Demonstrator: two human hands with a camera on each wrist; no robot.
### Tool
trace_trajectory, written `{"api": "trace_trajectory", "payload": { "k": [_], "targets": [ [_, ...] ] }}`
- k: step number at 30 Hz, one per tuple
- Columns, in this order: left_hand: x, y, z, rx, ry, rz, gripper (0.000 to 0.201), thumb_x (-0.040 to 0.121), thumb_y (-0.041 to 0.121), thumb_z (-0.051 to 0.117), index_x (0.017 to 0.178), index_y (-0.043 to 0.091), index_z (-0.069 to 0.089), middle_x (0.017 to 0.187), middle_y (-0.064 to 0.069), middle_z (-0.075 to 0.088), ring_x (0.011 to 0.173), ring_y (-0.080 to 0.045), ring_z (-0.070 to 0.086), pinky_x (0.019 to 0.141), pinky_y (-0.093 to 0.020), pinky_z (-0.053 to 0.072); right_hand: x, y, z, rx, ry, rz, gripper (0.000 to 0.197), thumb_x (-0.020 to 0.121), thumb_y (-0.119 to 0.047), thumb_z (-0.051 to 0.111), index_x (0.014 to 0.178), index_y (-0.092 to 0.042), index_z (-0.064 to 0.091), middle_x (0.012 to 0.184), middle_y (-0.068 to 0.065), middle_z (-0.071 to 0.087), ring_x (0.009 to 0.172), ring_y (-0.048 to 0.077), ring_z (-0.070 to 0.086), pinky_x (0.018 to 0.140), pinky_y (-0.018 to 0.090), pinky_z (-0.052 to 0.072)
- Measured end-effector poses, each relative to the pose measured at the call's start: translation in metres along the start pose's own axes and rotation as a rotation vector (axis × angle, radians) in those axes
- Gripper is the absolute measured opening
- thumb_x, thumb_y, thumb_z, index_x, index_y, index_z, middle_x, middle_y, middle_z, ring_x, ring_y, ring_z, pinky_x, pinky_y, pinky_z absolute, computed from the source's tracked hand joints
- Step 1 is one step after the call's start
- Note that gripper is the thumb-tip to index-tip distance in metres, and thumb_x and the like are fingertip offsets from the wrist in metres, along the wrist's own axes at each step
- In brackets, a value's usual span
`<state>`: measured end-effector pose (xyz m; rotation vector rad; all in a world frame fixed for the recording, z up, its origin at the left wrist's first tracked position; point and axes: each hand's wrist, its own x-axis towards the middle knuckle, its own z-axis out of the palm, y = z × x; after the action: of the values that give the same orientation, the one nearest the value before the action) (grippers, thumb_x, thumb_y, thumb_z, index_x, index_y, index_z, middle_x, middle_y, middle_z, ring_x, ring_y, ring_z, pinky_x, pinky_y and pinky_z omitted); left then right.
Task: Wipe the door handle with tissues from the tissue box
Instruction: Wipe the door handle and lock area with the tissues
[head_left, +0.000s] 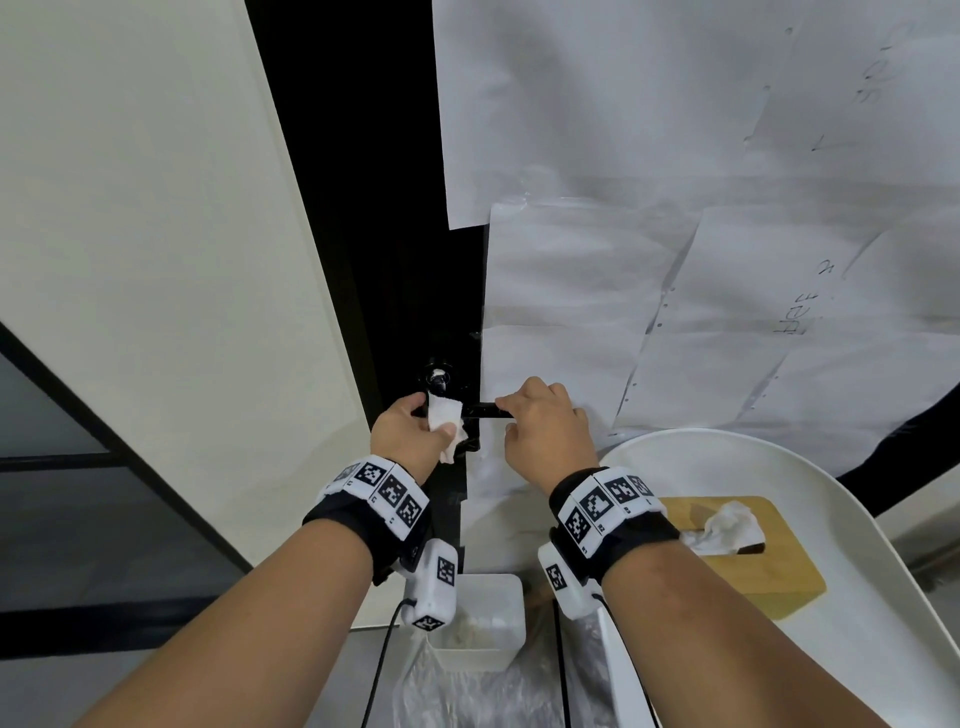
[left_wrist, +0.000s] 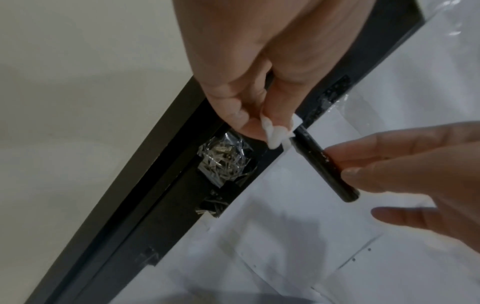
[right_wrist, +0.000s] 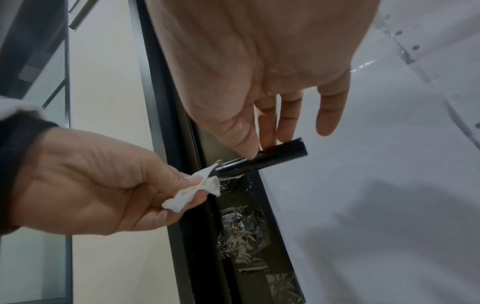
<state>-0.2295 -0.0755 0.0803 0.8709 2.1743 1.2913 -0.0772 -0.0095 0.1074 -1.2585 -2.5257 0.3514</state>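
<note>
My left hand (head_left: 410, 431) pinches a crumpled white tissue (head_left: 444, 419) between thumb and fingers, wadded against the inner end of the black lever door handle (head_left: 485, 410), where it meets the dark door stile (head_left: 415, 291).

My right hand (head_left: 545, 431) steadies the handle's free end: thumb and forefinger nip the bar, the other fingers (right_wrist: 330, 115) hang loose and straight.

The wooden tissue box (head_left: 743, 561) sits on the white round table (head_left: 810, 467), near its left edge and below my right wrist, with a fresh tissue poking up.

Risks, as I judge them:
- The tissue is thin and bunched small. Dragging it over the joint by the stile could tear it or leave lint.
- My right thumb covers part of the bar. That patch stays unwiped unless I shift my hold.
- Pressing too hard may turn the lever and let the door swing, pulling the handle off the wad.
- Crinkled clear tape (right_wrist: 241, 236) is stuck on the stile under the handle; the tissue could snag on it.
- Paper sheets (head_left: 675, 286) taped to the door are close behind my knuckles; a wide stroke could scuff them.
</note>
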Motion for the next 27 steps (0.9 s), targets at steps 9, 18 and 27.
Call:
{"api": "trace_trajectory", "payload": {
  "k": [9,18,27],
  "targets": [
    [-0.004,0.003,-0.019,0.145,0.2,0.067,0.008,0.087,0.022,0.061,0.087,0.014,0.059,0.07,-0.002,0.063,0.061,-0.015,0.058,0.05,-0.019,0.037,-0.001,0.0,-0.001,0.006,-0.008,0.007,0.043,0.083,-0.007,0.049,0.121,-0.026,0.059,0.11,-0.002,0.051,0.107,0.022,0.042,0.075,0.036,0.036],
    [-0.004,0.01,-0.007,0.286,0.044,0.446,0.019,0.092,0.009,0.057,0.103,0.014,0.072,0.104,-0.001,0.059,0.094,-0.017,0.057,0.082,-0.021,0.043,-0.002,-0.001,-0.001,0.004,-0.016,0.008,0.041,0.084,-0.009,0.049,0.121,-0.025,0.059,0.112,-0.002,0.052,0.109,0.023,0.042,0.076,0.037,0.038],
    [0.007,0.017,-0.012,0.852,-0.099,0.583,0.051,0.081,-0.006,0.05,0.124,0.02,0.06,0.111,-0.006,0.043,0.098,-0.026,0.041,0.083,-0.037,0.045,-0.002,-0.001,-0.003,-0.004,-0.023,0.001,0.042,0.084,-0.01,0.048,0.122,-0.025,0.058,0.113,-0.002,0.052,0.108,0.023,0.042,0.077,0.038,0.04]
  ]
}}
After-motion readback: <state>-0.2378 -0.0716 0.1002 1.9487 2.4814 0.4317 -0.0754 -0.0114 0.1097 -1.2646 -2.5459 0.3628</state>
